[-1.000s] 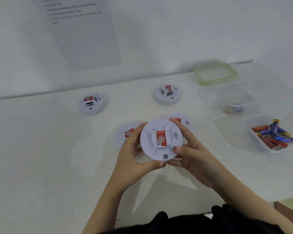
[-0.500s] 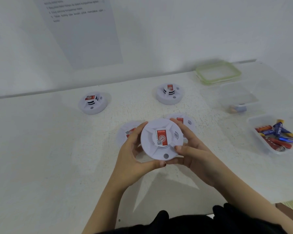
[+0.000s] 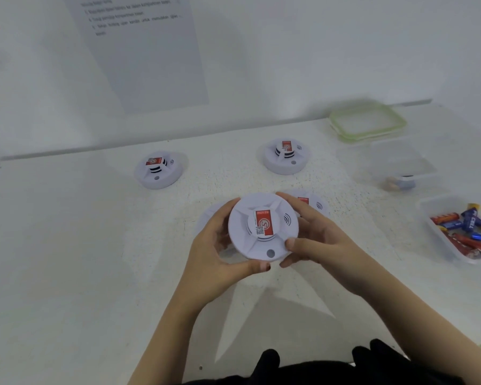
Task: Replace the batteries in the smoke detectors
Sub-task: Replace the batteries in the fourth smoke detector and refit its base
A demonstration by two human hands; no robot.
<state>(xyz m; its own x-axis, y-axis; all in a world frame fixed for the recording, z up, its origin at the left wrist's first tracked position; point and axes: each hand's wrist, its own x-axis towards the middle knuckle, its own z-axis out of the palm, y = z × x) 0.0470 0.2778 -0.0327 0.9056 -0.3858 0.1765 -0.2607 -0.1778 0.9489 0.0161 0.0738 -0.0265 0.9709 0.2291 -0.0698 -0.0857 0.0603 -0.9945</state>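
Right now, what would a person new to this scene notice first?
The left hand and the right hand grip a white smoke detector with a red label at the centre. Red and blue batteries lie in a heap at the right edge. Behind stand a left detector and a right detector.

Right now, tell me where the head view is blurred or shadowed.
Head view: the held smoke detector is fairly sharp; the wall sheet has blurred print; the green-rimmed lid is smeared; soft wedge shadows fall on the table nearest the camera.
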